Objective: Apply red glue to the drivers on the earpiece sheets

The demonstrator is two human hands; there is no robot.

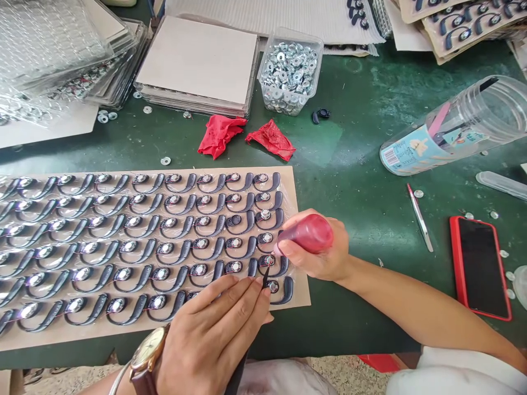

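Note:
My left hand [218, 323], wearing a watch [149, 350], is closed on dark tweezers [266, 274]. Their tip touches or hovers just over a round part [268, 261] in the right-hand column of a cardboard sheet [303, 293]. My right hand [335, 258] is wrapped round a squeeze bottle [310, 233] with red contents, its nozzle pointing at that same part. Rows of black curved pieces [275, 220], most with silver discs and thin red wires, lie under clear film on the sheet. One piece [234, 220] in the third row shows a dark round seat without a silver disc.
Behind the sheet are two red cloths [269, 140], a clear tub of metal discs [290, 74] and stacked trays [197, 60]. To the right lie a clear jar [448, 126], a pen-like metal tool [420, 216] and a red-cased phone [480, 266]. Loose discs dot the green table [362, 181].

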